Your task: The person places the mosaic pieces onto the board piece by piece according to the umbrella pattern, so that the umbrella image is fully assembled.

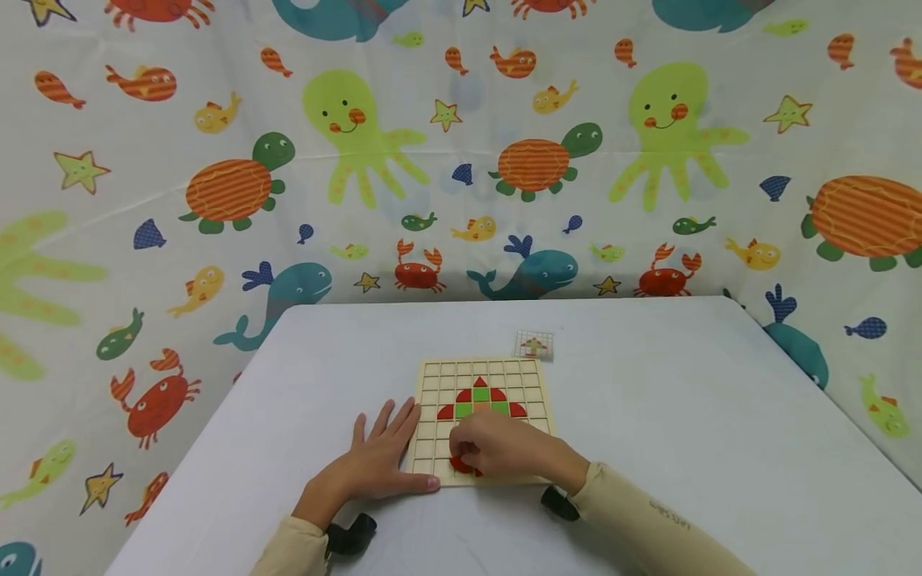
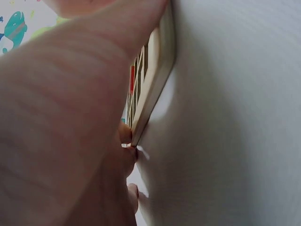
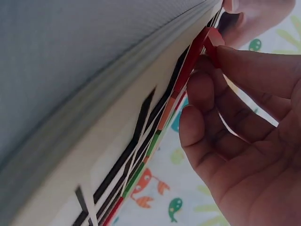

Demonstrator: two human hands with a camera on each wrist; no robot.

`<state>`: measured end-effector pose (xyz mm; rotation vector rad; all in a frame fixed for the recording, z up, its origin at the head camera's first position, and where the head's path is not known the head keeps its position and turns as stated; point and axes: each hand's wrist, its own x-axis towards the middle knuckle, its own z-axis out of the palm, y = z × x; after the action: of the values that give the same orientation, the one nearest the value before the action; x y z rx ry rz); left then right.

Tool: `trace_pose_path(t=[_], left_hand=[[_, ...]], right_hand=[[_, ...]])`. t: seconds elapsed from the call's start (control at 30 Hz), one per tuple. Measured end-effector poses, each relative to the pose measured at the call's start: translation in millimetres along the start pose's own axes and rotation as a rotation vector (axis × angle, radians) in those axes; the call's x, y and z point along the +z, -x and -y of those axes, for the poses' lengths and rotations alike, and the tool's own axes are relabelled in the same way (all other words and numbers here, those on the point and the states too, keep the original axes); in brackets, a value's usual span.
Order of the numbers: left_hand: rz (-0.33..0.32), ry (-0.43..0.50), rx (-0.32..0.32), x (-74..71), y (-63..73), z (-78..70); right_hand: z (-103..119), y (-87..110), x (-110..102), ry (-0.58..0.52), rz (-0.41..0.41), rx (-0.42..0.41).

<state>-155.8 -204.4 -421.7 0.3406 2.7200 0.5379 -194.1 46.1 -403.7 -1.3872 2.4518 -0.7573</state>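
Observation:
A pale wooden grid board [image 1: 435,374] lies on the table with red, green and orange tiles set in a symmetric pattern. My left hand [image 1: 374,464] is spread flat at the board's left edge, its thumb on the near left corner. Over the lower part of the board, my right hand [image 1: 504,444] pinches a small red tile [image 3: 213,52] between thumb and finger, just at the board's surface. Other red tile [image 3: 188,63] surface shows right beside it in the right wrist view. The right hand covers part of the pattern in the head view.
A small card [image 1: 543,346] with a printed grid picture lies behind the board. The white table [image 1: 684,384] extends on both sides, with a sea-animal curtain [image 1: 461,176] behind it. Black wrist devices [image 1: 351,536] sit under both wrists.

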Motion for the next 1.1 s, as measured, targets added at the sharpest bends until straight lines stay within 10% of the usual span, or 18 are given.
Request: trace_pose_path(t=[0.43,1.1], left_hand=[[-0.004,-0.009,0.003,2.6,-0.4,0.0],[-0.018,-0.008,0.016,3.8,-0.8,1.0]], right_hand=[[11,4.5,4,0.324,-0.003,-0.047],[20,6.6,6,0.467,0.02,-0.033]])
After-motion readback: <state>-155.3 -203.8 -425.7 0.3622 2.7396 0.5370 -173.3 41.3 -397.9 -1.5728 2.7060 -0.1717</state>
